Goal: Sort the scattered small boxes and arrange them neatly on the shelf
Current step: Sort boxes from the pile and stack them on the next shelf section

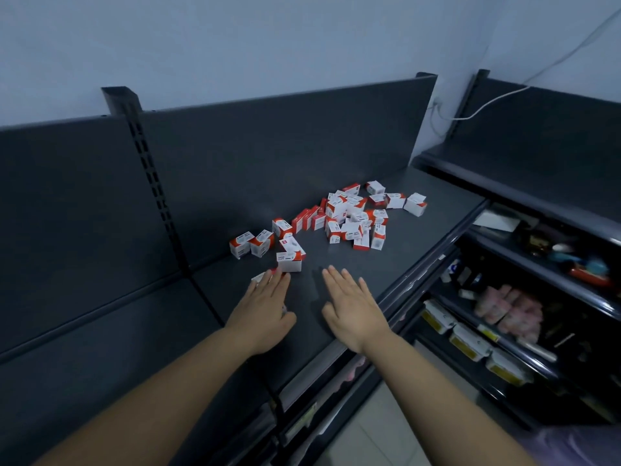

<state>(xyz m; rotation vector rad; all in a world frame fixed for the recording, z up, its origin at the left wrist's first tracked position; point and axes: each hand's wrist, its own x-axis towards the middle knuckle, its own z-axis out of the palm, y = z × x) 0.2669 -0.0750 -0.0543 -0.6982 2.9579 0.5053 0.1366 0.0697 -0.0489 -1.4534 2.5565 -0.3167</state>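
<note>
Over a dark shelf (420,237), the left hand (265,307) lies with straight fingers partly covering 1 box (259,276). The right hand (356,311) is flat at its 3 o'clock, fingers straight, holding nothing. Red-and-white small boxes (349,216) lie scattered at 1 o'clock.

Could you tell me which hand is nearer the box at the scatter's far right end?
Right. The right hand is short of that box, toward the person and slightly left; the left hand is farther left still.
</note>
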